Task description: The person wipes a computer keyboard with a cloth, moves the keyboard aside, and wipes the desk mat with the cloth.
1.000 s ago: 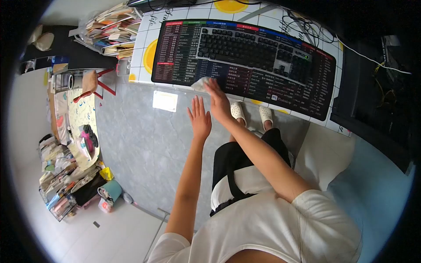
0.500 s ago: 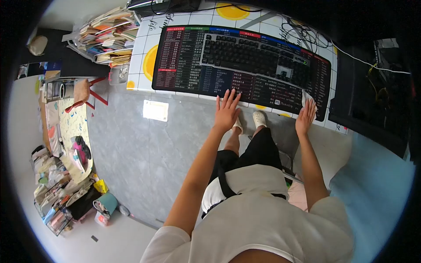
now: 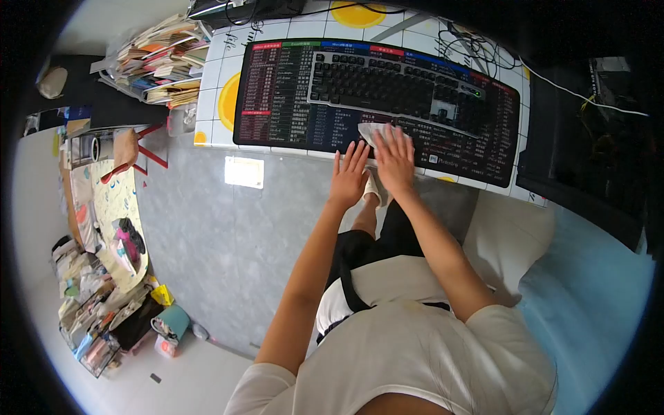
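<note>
My right hand (image 3: 394, 160) lies flat over a white cloth or tissue (image 3: 370, 133), pressing it on the black desk mat (image 3: 283, 131) below the keyboard. Just to its left, my left hand (image 3: 350, 174) rests with spread fingers at the mat's front edge and holds nothing. The dark keyboard (image 3: 387, 86) with a light frame sits on the mat, beyond both hands. Small printed text and coloured header strips cover the mat.
The desk (image 3: 214, 104) has a white tiled cover with orange slices. Black cables (image 3: 477, 52) lie at its back right. Folders and papers (image 3: 166, 62) stand at the left. A red-legged stool (image 3: 128, 152) is on the floor, and a blue cloth (image 3: 588, 277) hangs at the right.
My right hand has swept with the white cloth from the mat's left part to its right end and back to the middle. My left hand has come onto the mat's front edge.
</note>
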Tool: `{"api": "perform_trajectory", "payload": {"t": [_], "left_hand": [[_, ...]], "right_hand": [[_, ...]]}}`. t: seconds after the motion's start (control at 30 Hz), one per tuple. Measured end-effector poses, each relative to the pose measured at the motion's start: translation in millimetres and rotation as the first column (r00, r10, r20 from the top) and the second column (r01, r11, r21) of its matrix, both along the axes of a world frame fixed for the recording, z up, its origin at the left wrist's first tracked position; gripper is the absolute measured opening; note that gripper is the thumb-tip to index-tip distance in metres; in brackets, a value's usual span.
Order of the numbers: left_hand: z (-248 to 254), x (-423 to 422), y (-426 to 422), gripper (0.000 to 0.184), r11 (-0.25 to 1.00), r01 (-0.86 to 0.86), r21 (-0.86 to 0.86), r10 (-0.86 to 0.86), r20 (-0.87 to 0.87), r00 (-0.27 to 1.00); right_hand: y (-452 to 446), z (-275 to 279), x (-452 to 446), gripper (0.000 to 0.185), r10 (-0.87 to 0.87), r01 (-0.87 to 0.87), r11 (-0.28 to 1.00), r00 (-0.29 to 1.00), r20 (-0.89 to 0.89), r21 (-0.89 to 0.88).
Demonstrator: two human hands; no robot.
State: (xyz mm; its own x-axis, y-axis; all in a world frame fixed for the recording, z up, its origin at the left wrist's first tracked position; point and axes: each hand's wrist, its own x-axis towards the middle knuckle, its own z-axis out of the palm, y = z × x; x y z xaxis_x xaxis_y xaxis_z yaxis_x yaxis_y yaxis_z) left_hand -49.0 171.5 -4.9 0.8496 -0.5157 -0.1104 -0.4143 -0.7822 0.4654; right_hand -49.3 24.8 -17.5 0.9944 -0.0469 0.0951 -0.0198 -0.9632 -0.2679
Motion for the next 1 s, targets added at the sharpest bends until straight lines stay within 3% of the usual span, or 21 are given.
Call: {"api": "perform_trajectory", "payload": {"t": [0.03,0.1,0.2,0.3,0.37,0.43,0.5,0.67,0.8,1.0], "left_hand": [[0.3,-1.1,-1.0,0.055,1.0,-0.001,-0.004,0.001,0.0,1.0],[1.5,-0.8,-1.8,0.057,0.999,-0.011,0.036,0.011,-0.002,1.0],[4.2,-1.7,-4.1,0.056,0.999,-0.027,0.045,0.026,0.022,0.999],[4.1,-2.2,-4.3,0.055,0.998,-0.052,0.042,0.051,0.025,0.998],[2.3,-0.8,-5.3,0.055,0.998,-0.056,0.031,0.056,0.013,0.998],[2.3,-1.8,-6.1,0.054,0.998,-0.062,0.029,0.061,0.052,0.997],[7.7,0.9,-7.6,0.053,0.997,-0.074,0.007,0.074,0.033,0.997],[7.0,-8.6,-14.6,0.049,0.974,-0.207,-0.09,0.206,-0.025,0.978],[5.8,-17.7,-14.5,0.048,0.908,-0.415,-0.059,0.416,0.019,0.909],[9.2,-24.3,27.5,0.048,0.848,-0.529,0.009,0.527,0.073,0.847]], "right_hand": [[-13.8,0.2,-3.7,0.043,-0.022,0.019,0.998,0.998,-0.063,-0.054],[-54.8,-0.1,-16.4,0.049,-0.195,0.185,0.972,0.979,-0.063,-0.145],[-120.8,-8.5,-36.9,0.049,-0.292,0.275,0.929,0.956,-0.035,-0.249],[-154.9,1.6,-42.2,0.046,-0.113,0.108,0.98,0.993,-0.02,-0.165],[-159.2,9.1,-30.2,0.045,0.066,-0.073,0.997,0.985,-0.16,-0.036],[-163.9,14.5,-23.7,0.044,0.224,-0.228,0.974,0.966,-0.133,-0.016],[-174.8,16.0,-19.7,0.044,0.35,-0.374,0.926,0.903,-0.249,-0.055],[-159.9,11.2,-6.0,0.045,0.494,-0.554,0.829,0.792,-0.36,-0.081],[-96.1,10.9,15.8,0.048,0.46,-0.483,0.875,0.853,-0.246,-0.04],[11.2,5.6,41.2,0.052,0.347,-0.346,0.938,0.929,-0.132,0.034]]}}
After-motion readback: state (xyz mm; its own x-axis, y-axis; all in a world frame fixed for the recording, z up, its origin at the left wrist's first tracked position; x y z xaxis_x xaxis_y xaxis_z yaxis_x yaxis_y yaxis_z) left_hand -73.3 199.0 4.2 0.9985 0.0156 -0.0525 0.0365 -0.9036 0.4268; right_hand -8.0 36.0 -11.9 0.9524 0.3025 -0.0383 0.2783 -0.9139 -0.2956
